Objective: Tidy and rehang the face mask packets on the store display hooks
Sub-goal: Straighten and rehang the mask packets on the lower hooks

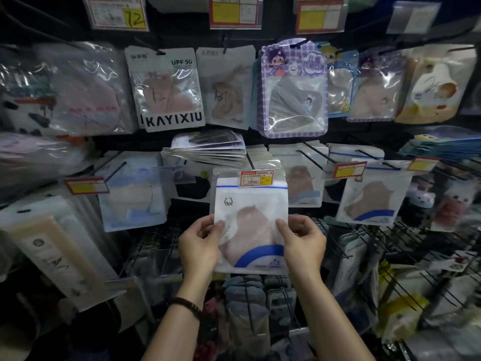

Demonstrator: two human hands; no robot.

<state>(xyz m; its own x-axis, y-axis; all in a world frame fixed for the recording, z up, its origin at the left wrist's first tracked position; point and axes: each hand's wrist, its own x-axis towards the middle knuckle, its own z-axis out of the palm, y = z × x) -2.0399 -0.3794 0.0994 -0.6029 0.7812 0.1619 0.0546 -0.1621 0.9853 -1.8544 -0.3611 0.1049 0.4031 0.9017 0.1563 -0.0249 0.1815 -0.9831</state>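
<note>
Two bare forearms showed at the bottom edge, with a dark beaded bracelet (187,304) round the left wrist. The left hand (200,246) pinched the left edge of a white mask packet (251,212), thumb on the front and fingers curled behind. The right hand (303,243) gripped the right edge the same way. The packet was held upright at the middle of the display, in front of more packets on the rack. Its top met a red and yellow price tag (256,178); whether its hole sat on a hook could not be told. It showed a pinkish mask, a blue line near the top and a blue curve near the bottom. A black hook (312,158) stuck out up and to the right of it, and a matching packet (372,199) hung further right. Above hung a KAYIXIU packet (166,87) and a purple checked packet (294,89) with cartoon figures. A slanted stack of packets (208,149) lay just above the price tag.
</note>
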